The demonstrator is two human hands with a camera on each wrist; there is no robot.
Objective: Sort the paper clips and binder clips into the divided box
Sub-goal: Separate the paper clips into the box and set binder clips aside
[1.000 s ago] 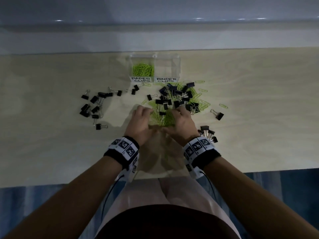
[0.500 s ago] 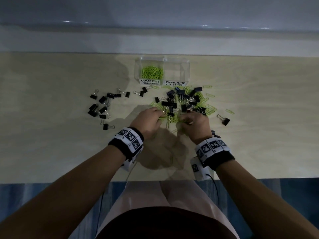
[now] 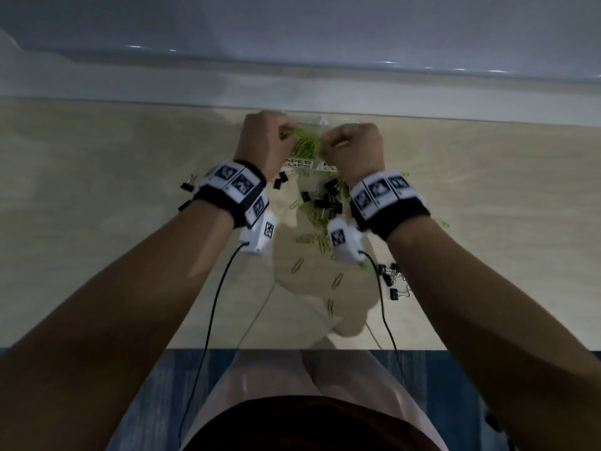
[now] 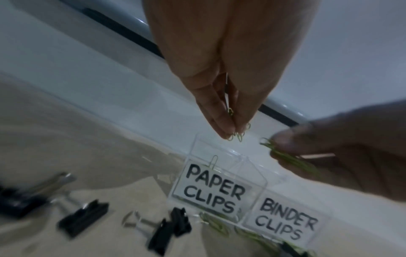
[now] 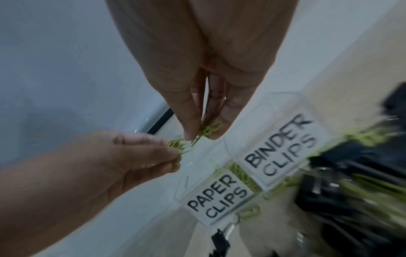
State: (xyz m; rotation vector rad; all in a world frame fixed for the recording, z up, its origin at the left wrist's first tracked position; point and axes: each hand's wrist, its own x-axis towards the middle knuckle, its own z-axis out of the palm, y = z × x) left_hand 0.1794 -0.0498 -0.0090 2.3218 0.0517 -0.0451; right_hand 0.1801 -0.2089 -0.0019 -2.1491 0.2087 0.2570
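Holding both pinches over the divided box [image 4: 219, 175]: left hand [image 3: 265, 143] and right hand [image 3: 353, 151] each clamp green paper clips [image 5: 209, 130]. I'd release low over the PAPER CLIPS cell, at 9 o'clock of BINDER CLIPS. Black binder clips [image 3: 327, 198] crowd the table [image 3: 97, 190] at 6 o'clock.

Pale wooden tabletop [image 3: 97, 190] is lying under and to both sides of the left hand [image 3: 263, 141] and right hand [image 3: 353, 148]. A white ledge [image 3: 130, 83] is running beyond both hands. Marker-printed wristbands [image 3: 232, 187] are sitting just behind each hand, with black cables [image 3: 211, 304] hanging below them. Blue floor [image 3: 156, 385] is showing well behind the hands, beside a pale pink garment [image 3: 260, 379].
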